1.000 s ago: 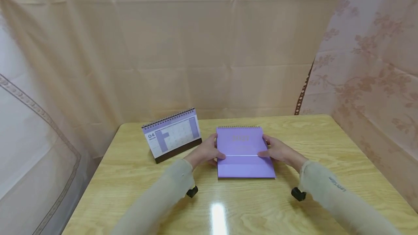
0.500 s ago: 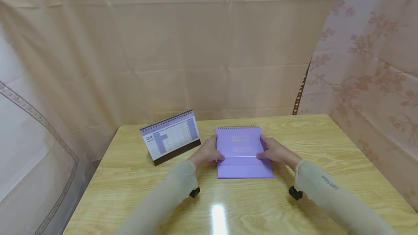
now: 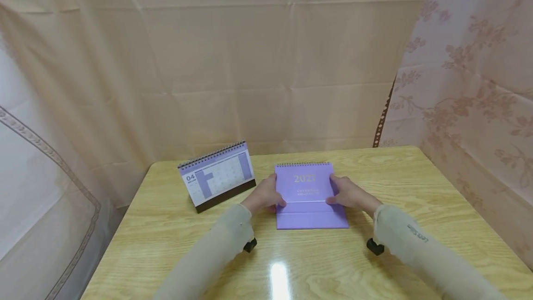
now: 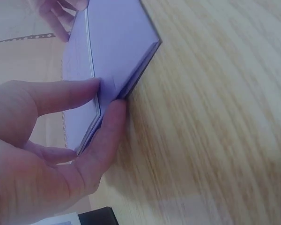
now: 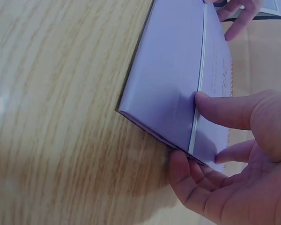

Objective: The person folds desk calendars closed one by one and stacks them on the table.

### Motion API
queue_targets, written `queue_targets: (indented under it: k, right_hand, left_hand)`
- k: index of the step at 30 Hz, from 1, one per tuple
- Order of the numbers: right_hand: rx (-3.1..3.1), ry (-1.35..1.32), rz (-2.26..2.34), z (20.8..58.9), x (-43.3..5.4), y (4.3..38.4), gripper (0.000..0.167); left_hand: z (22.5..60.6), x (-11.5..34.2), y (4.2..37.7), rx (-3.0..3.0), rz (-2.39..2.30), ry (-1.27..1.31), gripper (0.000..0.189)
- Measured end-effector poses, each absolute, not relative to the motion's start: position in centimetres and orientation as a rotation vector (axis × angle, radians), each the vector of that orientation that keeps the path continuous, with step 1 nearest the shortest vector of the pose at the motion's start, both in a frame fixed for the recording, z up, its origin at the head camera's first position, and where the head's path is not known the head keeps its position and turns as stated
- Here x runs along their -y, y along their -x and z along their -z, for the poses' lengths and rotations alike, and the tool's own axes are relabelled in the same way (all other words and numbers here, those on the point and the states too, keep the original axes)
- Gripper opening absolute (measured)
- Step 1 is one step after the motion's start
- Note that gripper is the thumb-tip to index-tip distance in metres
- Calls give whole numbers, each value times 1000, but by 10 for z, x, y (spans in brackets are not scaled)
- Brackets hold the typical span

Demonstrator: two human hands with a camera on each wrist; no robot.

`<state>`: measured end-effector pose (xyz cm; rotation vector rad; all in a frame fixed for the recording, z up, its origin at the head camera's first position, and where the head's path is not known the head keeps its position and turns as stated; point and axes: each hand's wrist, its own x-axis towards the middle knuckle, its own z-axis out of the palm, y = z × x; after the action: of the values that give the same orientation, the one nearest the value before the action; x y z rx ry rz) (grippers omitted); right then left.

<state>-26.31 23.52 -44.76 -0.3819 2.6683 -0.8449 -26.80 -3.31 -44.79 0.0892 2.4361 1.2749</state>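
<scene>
One purple calendar (image 3: 308, 191) and one white calendar (image 3: 222, 178) sit on one desk (image 3: 320, 263), the purple one near the middle, the white to its left. The purple one's spiral (image 3: 304, 164) points away from the person, running left to right; I can't tell which axis is longer. Two hands clamp it: the left hand (image 3: 263, 193) on its left edge, the right hand (image 3: 351, 192) on its right.

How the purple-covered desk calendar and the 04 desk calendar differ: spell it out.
The purple-covered desk calendar shows its cover, the 04 desk calendar a date grid. The first's bottom strip is purple, the second's dark. The first sits squarely, the second angled. Both have wire-bound tops.
</scene>
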Motion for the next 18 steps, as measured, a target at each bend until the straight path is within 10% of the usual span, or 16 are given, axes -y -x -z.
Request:
queue_targets:
  k: [18]
  right_hand:
    - [-2777, 610, 564, 419, -244, 251, 68]
  left_hand:
    - [437, 43, 269, -2775, -755, -508, 100]
